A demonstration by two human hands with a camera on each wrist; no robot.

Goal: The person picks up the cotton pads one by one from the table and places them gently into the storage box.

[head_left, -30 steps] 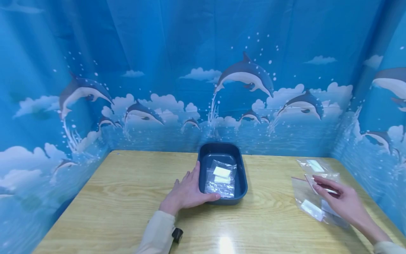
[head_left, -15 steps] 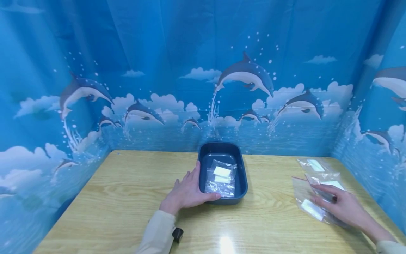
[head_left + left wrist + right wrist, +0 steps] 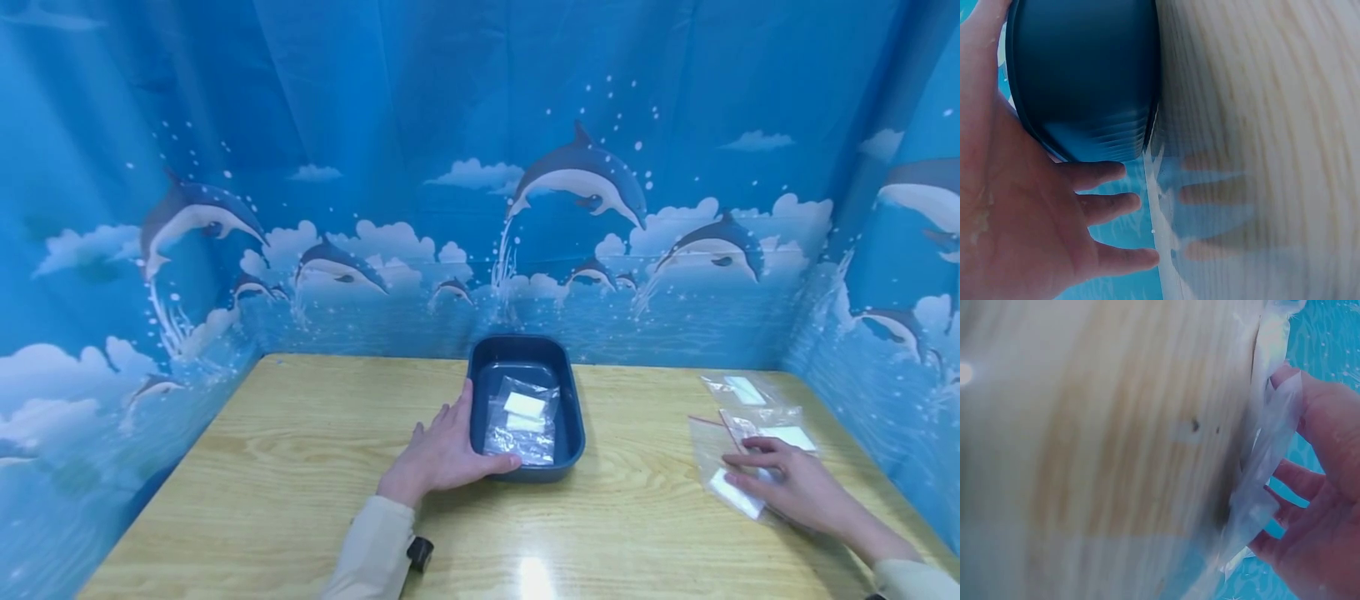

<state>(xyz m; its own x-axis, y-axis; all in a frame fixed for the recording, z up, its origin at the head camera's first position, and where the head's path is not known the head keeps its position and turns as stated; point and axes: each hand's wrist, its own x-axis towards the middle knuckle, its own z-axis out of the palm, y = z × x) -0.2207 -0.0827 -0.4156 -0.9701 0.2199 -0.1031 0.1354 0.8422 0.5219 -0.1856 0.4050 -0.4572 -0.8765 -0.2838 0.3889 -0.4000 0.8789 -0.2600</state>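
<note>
The left hand (image 3: pixel 442 458) lies spread wide against a dark blue tray (image 3: pixel 573 412), its thumb on the near rim and its index finger along the left wall. In the left wrist view, three fingers reach out straight and apart beyond the tray's side, with their reflections in the glossy table (image 3: pixel 285 467).

Inside the tray, toward its near end, lies clear plastic packaging (image 3: pixel 522 425) with two white labels (whether it is one bag or several, I cannot tell).

Well to the right, the right hand (image 3: pixel 806 492) bends over a loose group of clear bags on the table, thumb and fingertips slightly apart and touching the plastic; whether they pinch it, I cannot tell. The front bag (image 3: pixel 723 467) has a red strip along its top edge and a white label near the thumb. The middle bag (image 3: pixel 787 436) lies partly under the fingers, and the rear bag (image 3: pixel 738 390) lies just beyond it, near the table's back edge.

A blue curtain (image 3: pixel 390 133) printed with leaping dolphins stands behind the table.
</note>
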